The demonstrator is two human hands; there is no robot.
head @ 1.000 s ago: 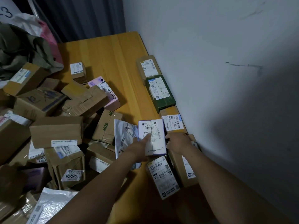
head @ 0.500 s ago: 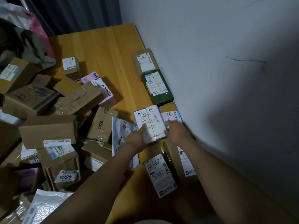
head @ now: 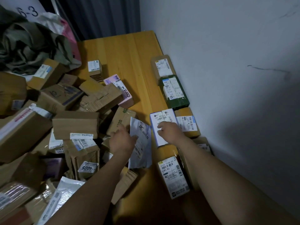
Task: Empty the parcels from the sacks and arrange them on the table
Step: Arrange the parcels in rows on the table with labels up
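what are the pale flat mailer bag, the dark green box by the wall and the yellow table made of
Pale flat mailer bag: thin plastic film, probably; it creases and shines. Dark green box: seemingly card under glossy tape or wrap, from glints. Yellow table: wood or wood-look board, with plank lines, satin sheen.

**Q:** Position of the sorted parcels?
**A:** Flat, labels up, in a row on the bench (head: 129, 54) along the wall: brown carton (head: 162, 67), dark green box (head: 180, 103), then the white box (head: 164, 115).

**Q:** Unsorted stock?
**A:** A tumbled heap of brown cartons (head: 74, 122) lies left, with a grey mailer (head: 142, 153) tilted at its edge. The olive sack (head: 27, 41) lies crumpled behind.
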